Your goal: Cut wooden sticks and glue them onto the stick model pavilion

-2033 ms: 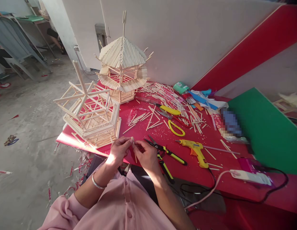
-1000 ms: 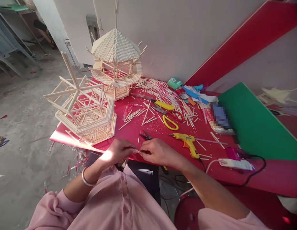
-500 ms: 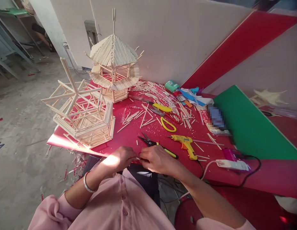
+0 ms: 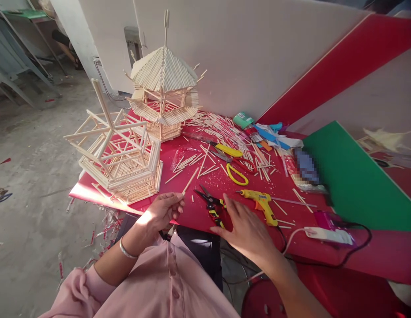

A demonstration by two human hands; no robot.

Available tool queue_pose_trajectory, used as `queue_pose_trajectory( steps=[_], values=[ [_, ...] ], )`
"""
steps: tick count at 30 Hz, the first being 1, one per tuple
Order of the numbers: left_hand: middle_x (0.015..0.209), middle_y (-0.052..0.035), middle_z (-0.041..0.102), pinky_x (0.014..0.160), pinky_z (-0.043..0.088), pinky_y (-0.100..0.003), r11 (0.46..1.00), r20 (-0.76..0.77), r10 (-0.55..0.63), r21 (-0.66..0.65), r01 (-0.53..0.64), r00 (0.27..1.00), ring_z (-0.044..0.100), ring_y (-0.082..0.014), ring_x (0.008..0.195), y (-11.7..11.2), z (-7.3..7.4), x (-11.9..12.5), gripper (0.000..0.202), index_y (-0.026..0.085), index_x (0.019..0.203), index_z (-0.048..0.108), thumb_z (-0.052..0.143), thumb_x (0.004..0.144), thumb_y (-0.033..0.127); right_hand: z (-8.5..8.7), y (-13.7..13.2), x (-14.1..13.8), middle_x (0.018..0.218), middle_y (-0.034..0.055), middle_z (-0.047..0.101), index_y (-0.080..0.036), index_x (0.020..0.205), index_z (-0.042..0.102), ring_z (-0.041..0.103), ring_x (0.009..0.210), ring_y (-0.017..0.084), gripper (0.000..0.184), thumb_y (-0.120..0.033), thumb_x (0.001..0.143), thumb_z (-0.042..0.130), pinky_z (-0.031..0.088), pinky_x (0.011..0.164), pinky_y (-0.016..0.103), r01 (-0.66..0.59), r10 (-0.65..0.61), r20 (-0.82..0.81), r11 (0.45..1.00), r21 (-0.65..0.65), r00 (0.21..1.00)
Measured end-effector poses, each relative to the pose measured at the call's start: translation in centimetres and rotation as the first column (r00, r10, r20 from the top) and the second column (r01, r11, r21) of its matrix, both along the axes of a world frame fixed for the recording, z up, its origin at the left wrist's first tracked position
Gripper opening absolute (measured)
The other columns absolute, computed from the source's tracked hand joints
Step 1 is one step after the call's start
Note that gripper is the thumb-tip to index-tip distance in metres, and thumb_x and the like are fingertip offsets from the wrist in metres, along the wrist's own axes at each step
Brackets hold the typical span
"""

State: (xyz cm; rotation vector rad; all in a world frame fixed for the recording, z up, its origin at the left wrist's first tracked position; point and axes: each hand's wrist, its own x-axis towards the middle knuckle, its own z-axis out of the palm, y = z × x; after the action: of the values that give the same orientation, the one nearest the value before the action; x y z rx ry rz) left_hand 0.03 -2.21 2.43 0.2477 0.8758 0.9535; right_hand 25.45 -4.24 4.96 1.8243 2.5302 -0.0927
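Pale wooden stick (image 4: pixel 190 181) is pinched at its near end by the left hand (image 4: pixel 164 210), apparently leaving its length free; the right hand (image 4: pixel 245 224) spreads wide at cutters (image 4: pixel 210 199) seemingly laid within reach, contact unclear.

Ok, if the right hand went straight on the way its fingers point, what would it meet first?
The right hand would most likely meet the black-and-yellow pliers first, though depth is unclear in this one view, and I can't tell whether the two touch.

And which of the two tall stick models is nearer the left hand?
The front model, nearer the left hand: its top is open framework; the rear model has a stick-covered roof.
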Motion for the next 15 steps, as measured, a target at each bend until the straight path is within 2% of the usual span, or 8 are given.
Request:
queue_pose_trajectory(
  steps=[3,7,12,15],
  values=[
    [0.064,-0.0015,0.063,0.034,0.039,-0.012,0.989,0.053,0.037,-0.148,-0.029,0.998,0.059,-0.0064,0.047,0.3,0.5,-0.1,0.012,0.01,0.075,0.064,0.073,0.079,0.018,-0.6,-0.3,-0.2,0.132,0.0223,0.058,-0.015,0.146,0.039,0.057,0.117,0.039,0.086,-0.055,0.076,0.07,0.051,0.087,0.048,0.001,0.009,0.113,0.997,-0.083,0.994],
    [0.059,-0.0016,0.063,0.033,0.041,-0.012,0.96,0.052,0.064,-0.274,-0.048,0.997,0.061,-0.0074,0.045,0.6,1.6,-0.1,0.014,0.011,0.078,0.063,0.062,0.089,0.018,-0.1,0.3,-0.3,0.125,0.0218,0.06,-0.015,0.143,0.045,0.059,0.112,0.038,0.084,-0.05,0.072,0.075,0.052,0.083,0.045,-0.003,0.019,0.141,0.993,-0.115,0.99],
    [0.057,-0.0013,0.063,0.032,0.043,-0.013,0.94,0.084,0.075,-0.34,-0.043,0.994,0.063,-0.0087,0.043,0.9,2.0,-0.4,0.019,0.009,0.079,0.063,0.055,0.094,0.017,0.5,1.4,-0.3,0.115,0.0209,0.063,-0.009,0.136,0.052,0.06,0.109,0.037,0.076,-0.039,0.07,0.073,0.05,0.09,0.044,0.033,-0.019,0.063,0.972,-0.232,0.998],
    [0.062,-0.0028,0.067,0.034,0.045,-0.013,0.936,0.152,0.115,-0.347,-0.056,0.982,0.065,-0.0096,0.046,0.9,1.7,-0.6,0.018,0.009,0.08,0.062,0.053,0.095,0.016,0.9,1.8,-0.4,0.115,0.0216,0.063,-0.007,0.131,0.057,0.058,0.111,0.039,0.07,-0.032,0.067,0.068,0.046,0.096,0.048,0.11,-0.129,-0.047,0.951,-0.289,0.99]
  ],
)
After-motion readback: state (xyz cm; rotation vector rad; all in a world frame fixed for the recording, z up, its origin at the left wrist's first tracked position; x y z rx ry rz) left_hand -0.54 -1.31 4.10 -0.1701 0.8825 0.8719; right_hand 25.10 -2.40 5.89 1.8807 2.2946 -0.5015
